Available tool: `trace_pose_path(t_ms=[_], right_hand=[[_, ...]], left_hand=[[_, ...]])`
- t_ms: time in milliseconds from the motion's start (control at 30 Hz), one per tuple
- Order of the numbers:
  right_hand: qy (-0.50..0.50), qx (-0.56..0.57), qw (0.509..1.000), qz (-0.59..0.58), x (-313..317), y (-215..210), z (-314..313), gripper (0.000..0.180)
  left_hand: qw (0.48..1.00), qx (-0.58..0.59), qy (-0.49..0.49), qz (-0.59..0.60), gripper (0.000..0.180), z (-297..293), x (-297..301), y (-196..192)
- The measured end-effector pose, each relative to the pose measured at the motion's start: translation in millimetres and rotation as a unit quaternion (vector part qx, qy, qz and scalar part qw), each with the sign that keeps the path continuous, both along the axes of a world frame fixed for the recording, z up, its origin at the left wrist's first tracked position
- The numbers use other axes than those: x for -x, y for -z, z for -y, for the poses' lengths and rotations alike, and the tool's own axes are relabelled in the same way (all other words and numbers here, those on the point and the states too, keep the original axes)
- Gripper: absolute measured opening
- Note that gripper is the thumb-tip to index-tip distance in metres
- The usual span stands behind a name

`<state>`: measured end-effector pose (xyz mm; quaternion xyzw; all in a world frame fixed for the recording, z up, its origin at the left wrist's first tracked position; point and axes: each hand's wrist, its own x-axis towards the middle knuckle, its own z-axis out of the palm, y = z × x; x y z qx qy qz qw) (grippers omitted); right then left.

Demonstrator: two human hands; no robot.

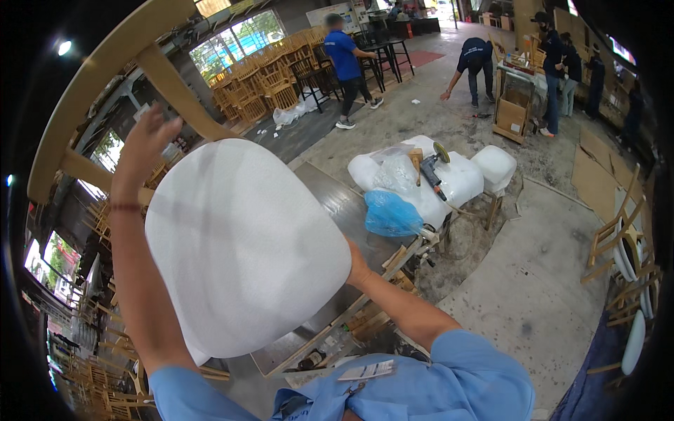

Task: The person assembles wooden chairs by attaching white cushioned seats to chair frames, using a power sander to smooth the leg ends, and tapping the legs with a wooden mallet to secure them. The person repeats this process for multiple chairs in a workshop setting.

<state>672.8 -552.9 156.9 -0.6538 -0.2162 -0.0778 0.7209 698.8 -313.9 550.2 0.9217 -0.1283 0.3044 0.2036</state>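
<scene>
A wooden chair [184,95] with a white, foam-wrapped seat [246,245] is tilted up in front of me, its light-wood backrest reaching to the upper left. My right hand [357,264] grips the right edge of the seat; its fingers are mostly hidden behind it. Raised near the backrest, my left hand [149,137] is blurred, its fingers stretched out and nothing visible in them. Whether it touches the wood I cannot tell. Beneath the chair lies a metal-topped workbench [340,203].
Right of the bench, a padded white surface [460,179] carries a power tool with a round disc [432,172], a wooden-handled tool [415,165] and a blue plastic bag [393,212]. Stacked chairs [260,77] stand behind. A person in blue [342,59] walks; another bends down [476,59].
</scene>
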Motion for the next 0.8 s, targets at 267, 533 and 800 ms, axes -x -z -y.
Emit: trace_pose_path(t_ms=[267,533,800], right_hand=[[0.122,-0.075,0.986,0.08,-38.9,-10.9,-50.7,0.043],[0.165,0.081,0.98,0.078,-115.6,-40.5,-66.1,0.048],[0.171,0.102,0.975,0.101,-210.4,-38.6,-69.6,0.03]], left_hand=[[0.927,0.339,-0.157,0.023,0.048,-262.1,146.6,226.6],[0.691,0.718,-0.03,0.072,0.055,-230.9,42.3,421.8],[0.891,0.402,-0.146,0.153,0.029,-201.9,-23.0,386.2]])
